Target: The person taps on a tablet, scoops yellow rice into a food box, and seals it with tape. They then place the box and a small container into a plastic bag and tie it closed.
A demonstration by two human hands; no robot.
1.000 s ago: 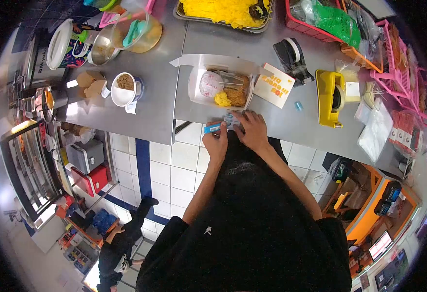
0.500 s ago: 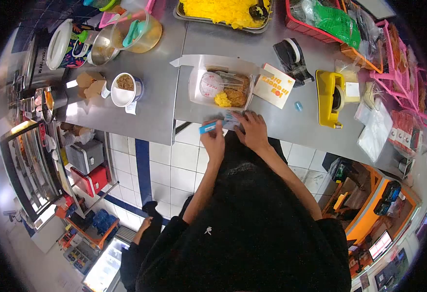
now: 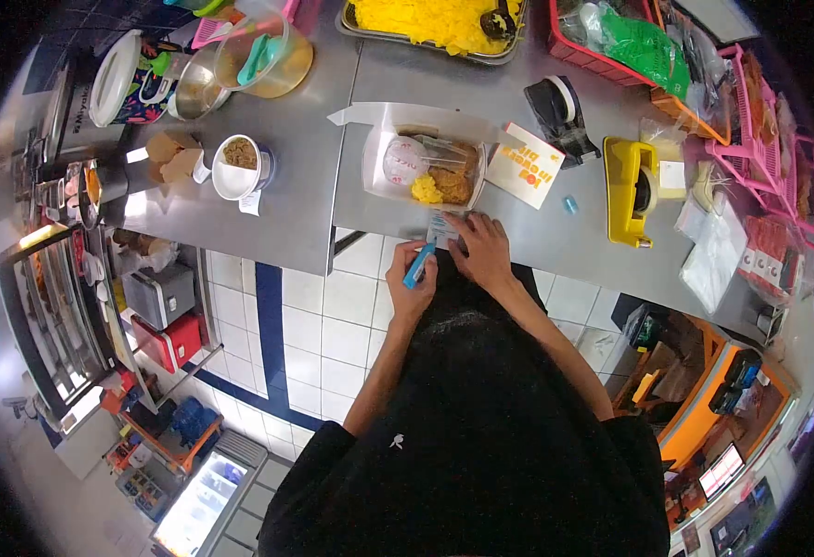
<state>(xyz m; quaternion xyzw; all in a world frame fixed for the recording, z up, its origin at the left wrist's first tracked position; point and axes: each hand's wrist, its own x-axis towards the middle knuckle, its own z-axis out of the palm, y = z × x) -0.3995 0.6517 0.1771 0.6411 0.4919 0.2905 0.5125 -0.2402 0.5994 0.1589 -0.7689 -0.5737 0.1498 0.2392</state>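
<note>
At the desk's [image 3: 560,246] six-o'clock edge, the left hand [image 3: 407,293] is gripping a blue marker [image 3: 418,267], now slanting toward one o'clock rather than nine, lining it up with the printed slip [image 3: 440,226] under the right hand [image 3: 481,251], whose grip isn't clear.

Blue marker [image 3: 420,265] at steeper slant

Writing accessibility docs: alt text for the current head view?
A person's left hand holds a bright blue, stick-shaped marker beside a small pale printed slip under the right hand's fingertips, at a grey metal counter's edge. Just beyond, an open white cardboard box contains brown crusted food and a round wrapped item.
</note>
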